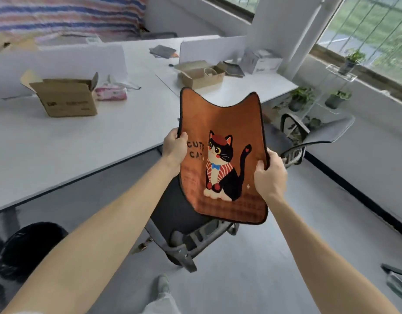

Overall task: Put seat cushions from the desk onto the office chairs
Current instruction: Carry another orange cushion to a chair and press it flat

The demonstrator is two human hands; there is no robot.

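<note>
Held up in the air over the office chair (184,214), between the desk (82,141) and the floor: an orange seat cushion (220,123), flat and thin, plush on its face, bound in a dark edge, with two rounded ear-like corners at the far end. Printed with a black and white cat in a red beret and striped top, beside the words CUTE CAT. Pinched at its left edge by the left hand (175,148), thumb on the printed face and fingers curled behind; gripped at its right edge by the right hand (271,175), thumb on the face too, each grip closed tight on the fabric. Seen below it: a dark mesh seat on a grey plastic frame. Spread behind: a smooth white desk with low white dividers, carrying an open cardboard box (66,96), a pink packet (111,92) and a shallower brown box (202,73). Lit by wide windows at the right, with potted plants (302,98) on a clear stand and pale grey flooring underfoot.
</note>
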